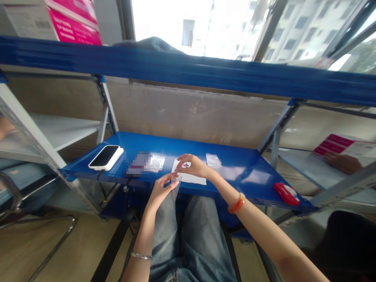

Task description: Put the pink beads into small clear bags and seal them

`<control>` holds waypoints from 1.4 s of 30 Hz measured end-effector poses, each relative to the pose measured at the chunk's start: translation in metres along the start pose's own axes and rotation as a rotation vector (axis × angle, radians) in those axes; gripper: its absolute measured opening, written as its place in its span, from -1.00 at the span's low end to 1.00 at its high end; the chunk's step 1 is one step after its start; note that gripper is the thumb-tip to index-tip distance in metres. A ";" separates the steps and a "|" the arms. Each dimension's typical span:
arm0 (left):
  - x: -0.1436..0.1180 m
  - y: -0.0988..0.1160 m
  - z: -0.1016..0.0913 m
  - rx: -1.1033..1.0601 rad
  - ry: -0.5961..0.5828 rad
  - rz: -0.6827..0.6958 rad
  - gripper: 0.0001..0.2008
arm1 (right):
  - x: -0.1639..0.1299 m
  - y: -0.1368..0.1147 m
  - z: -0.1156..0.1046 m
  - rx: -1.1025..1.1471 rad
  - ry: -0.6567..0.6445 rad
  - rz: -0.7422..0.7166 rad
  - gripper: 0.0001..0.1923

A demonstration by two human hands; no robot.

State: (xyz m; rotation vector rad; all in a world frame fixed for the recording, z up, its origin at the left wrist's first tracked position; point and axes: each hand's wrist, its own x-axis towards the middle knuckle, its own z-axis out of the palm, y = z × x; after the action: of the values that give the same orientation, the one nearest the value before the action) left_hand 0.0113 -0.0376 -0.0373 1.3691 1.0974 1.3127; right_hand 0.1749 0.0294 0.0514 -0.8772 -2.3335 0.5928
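Observation:
A small clear plastic bag [175, 189] hangs from my left hand [161, 191], pinched between thumb and fingertips at the table's front edge. My right hand [194, 166] is curled just above the bag's upper end, thumb and fingers brought together. Whether a small item is in that pinch is too fine to make out. Under my right hand lies a white sheet of paper [194, 179], with small dark pieces [186, 165] showing through the gap between the fingers. Clear bags [157, 163] lie left of the paper, and another stack of clear bags [213, 160] lies behind it to the right.
The blue table [237, 180] carries a phone-like device in a white case [106, 157] at left and a red-and-white object [286, 194] at right. A blue shelf beam [188, 74] crosses above. At far right, a person's hand [342, 162] rests by a pink-and-white box.

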 end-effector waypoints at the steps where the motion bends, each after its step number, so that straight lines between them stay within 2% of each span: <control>1: -0.001 0.001 -0.001 -0.008 0.002 -0.001 -0.62 | 0.002 0.004 0.002 -0.014 0.030 0.010 -0.90; 5: -0.003 0.003 -0.003 -0.034 -0.002 0.000 -0.55 | 0.014 0.029 0.014 -0.132 0.158 0.105 -0.92; 12: -0.004 0.000 -0.007 -0.069 -0.022 0.020 -0.51 | 0.030 0.063 0.045 -0.391 0.055 0.363 -0.88; 17: -0.005 -0.001 -0.009 -0.091 -0.002 0.011 -0.48 | 0.029 0.069 0.060 -0.388 0.051 0.396 -0.91; 21: -0.005 -0.001 -0.009 -0.091 0.011 0.008 -0.51 | 0.028 0.069 0.058 -0.368 0.081 0.382 -0.90; 23: -0.005 -0.001 -0.009 -0.101 0.026 0.003 -0.53 | 0.028 0.067 0.051 -0.303 0.114 0.353 -0.89; 27: -0.002 -0.004 -0.008 -0.128 0.038 0.010 -0.52 | 0.026 0.048 0.024 -0.025 0.184 0.268 -0.84; 32: 0.002 -0.009 -0.007 -0.132 0.063 0.008 -0.54 | 0.010 0.005 -0.003 0.120 0.051 0.125 -0.78; 37: 0.001 -0.007 -0.005 -0.230 0.071 0.006 -0.53 | -0.005 -0.023 0.002 0.089 -0.019 0.041 -0.86; 40: -0.001 -0.003 -0.004 -0.246 0.076 0.020 -0.52 | -0.003 -0.022 0.005 0.081 0.027 0.036 -0.85; 42: -0.002 0.000 -0.004 -0.243 0.079 0.012 -0.50 | 0.003 -0.012 0.007 0.055 0.092 0.085 -0.84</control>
State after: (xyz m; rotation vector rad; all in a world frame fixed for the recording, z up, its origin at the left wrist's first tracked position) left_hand 0.0072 -0.0395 -0.0374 1.1541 0.9474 1.4673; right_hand 0.1633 0.0218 0.0538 -0.9617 -2.1964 0.6354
